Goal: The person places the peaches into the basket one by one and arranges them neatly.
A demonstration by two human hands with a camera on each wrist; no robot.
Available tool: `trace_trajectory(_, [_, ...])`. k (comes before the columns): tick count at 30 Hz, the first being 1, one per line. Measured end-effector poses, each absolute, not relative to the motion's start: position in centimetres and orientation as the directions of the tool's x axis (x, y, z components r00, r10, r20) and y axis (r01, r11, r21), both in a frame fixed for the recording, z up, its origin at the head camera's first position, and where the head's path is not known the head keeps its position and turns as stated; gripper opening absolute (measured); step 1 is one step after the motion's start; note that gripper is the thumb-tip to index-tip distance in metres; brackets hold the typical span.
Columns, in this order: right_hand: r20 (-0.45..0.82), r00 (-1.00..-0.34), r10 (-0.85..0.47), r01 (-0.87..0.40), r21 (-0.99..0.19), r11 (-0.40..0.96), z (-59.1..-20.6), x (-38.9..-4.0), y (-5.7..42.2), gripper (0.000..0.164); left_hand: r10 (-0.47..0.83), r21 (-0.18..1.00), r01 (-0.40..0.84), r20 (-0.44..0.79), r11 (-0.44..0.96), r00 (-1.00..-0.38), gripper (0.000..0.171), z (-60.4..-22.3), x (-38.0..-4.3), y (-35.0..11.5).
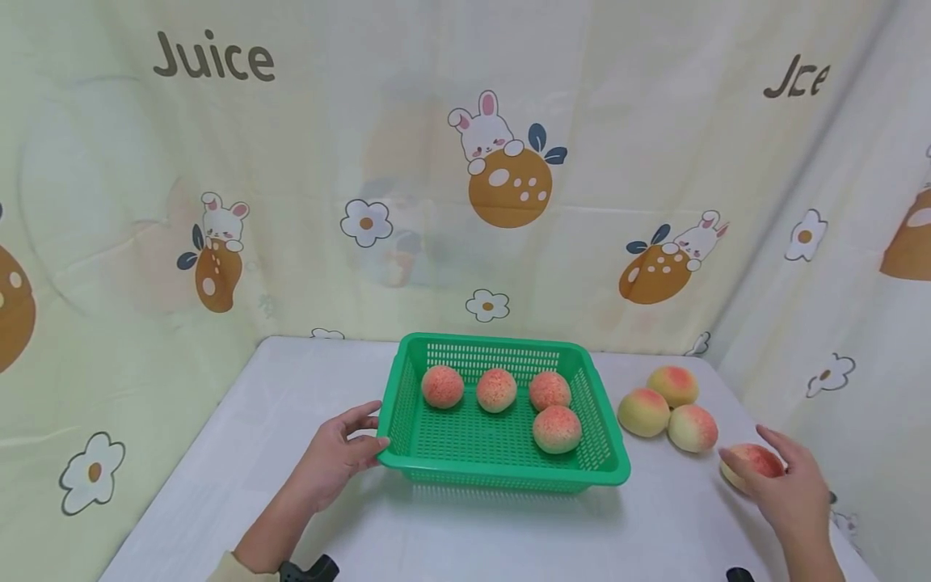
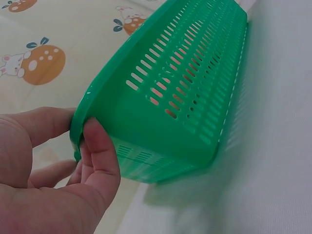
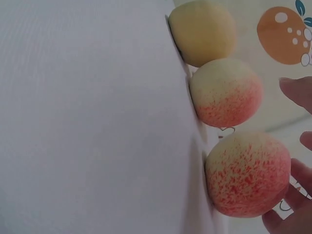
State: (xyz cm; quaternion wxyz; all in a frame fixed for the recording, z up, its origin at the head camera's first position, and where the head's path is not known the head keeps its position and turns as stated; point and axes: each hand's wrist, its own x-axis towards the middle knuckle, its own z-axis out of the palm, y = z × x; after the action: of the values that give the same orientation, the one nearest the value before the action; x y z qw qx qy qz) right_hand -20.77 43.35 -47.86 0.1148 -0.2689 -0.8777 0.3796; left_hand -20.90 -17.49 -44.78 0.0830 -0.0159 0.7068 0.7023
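My left hand point(image 1: 336, 457) pinches the left rim of a green plastic basket point(image 1: 502, 475), thumb on one side and fingers on the other in the left wrist view. Inside the basket lie several reddish peaches point(image 1: 497, 390). Over at the right, my right hand point(image 1: 791, 485) is spread about a single peach point(image 1: 752, 467) on the table. In the right wrist view, some fingers point(image 3: 298, 195) are close against that peach's side, while another digit stands clear of it; whether they touch cannot be told.
Between the basket and my right hand sits a cluster of 3 yellow-and-pink peaches point(image 1: 646, 412). A white cloth covers the table point(image 1: 305, 364). Printed curtains point(image 1: 407, 145) with rabbits and fruit hang behind and at both sides.
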Motion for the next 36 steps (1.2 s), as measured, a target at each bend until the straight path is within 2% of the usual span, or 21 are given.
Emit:
trace_trajectory(3, [-0.045, -0.841, 0.539, 0.4, -0.723, 0.563, -48.3, -21.0, 44.1, 0.11, 0.092, 0.99, -0.139, -0.14, 0.008, -0.986, 0.065, -44.8, -21.0, -17.5])
trace_trajectory(16, [-0.102, -0.848, 0.521, 0.415, -0.74, 0.53, -49.8, -21.3, 45.7, 0.111, 0.092, 0.986, -0.168, -0.166, -0.019, -0.982, 0.067, -45.1, -21.3, -17.6])
trace_trajectory(36, [-0.175, -0.787, 0.592, 0.477, -0.78, 0.404, -50.5, -21.2, 45.4, 0.116, 0.082, 0.983, -0.179, -0.176, -0.029, -0.981, 0.064, -45.2, -21.7, -17.8])
